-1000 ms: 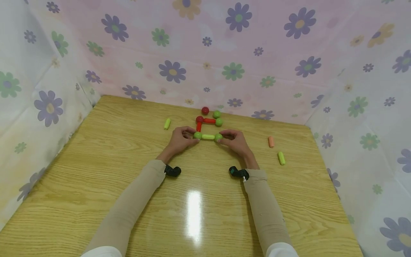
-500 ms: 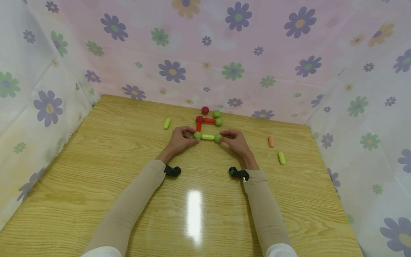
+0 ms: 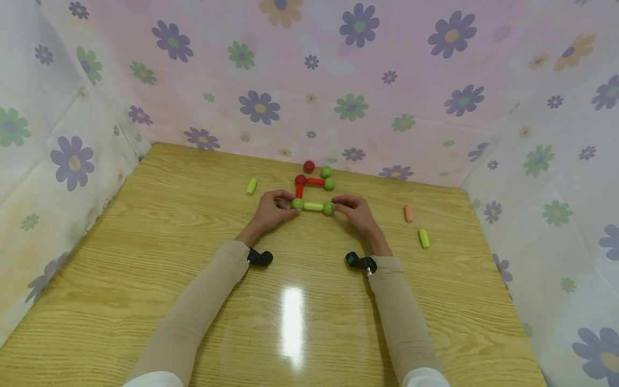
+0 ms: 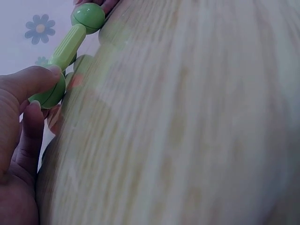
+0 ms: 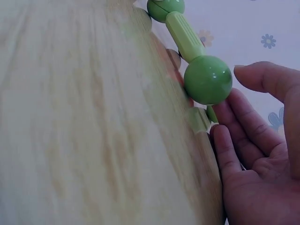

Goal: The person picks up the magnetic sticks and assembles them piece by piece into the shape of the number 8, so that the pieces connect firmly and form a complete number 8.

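My left hand (image 3: 272, 209) pinches a green ball (image 3: 297, 204) between thumb and fingers; the left wrist view shows the thumb (image 4: 35, 80) lying across it. A light green rod (image 3: 313, 206) joins this ball to a second green ball (image 3: 329, 208) on the right. Beside that second ball is my right hand (image 3: 357, 214). In the right wrist view its thumb (image 5: 267, 77) stands apart from the ball, with the fingers just behind it. From the left ball a red rod (image 3: 300, 191) runs back to a red ball (image 3: 301, 180), where another red rod (image 3: 316, 182) leads to a green ball (image 3: 330, 184).
Behind the joined pieces lie a loose red ball (image 3: 309, 166) and a green ball (image 3: 326, 172). One yellow-green rod (image 3: 252, 186) rests at the left. Over on the right are an orange rod (image 3: 408, 214) and another yellow-green rod (image 3: 423, 238). Flowered cloth (image 3: 309, 97) walls in the wooden table (image 3: 193, 215).
My right thumb and fingers have let go of the right-hand green ball and drawn slightly to the right. The left hand keeps its pinch, and the joined pieces stay in place.
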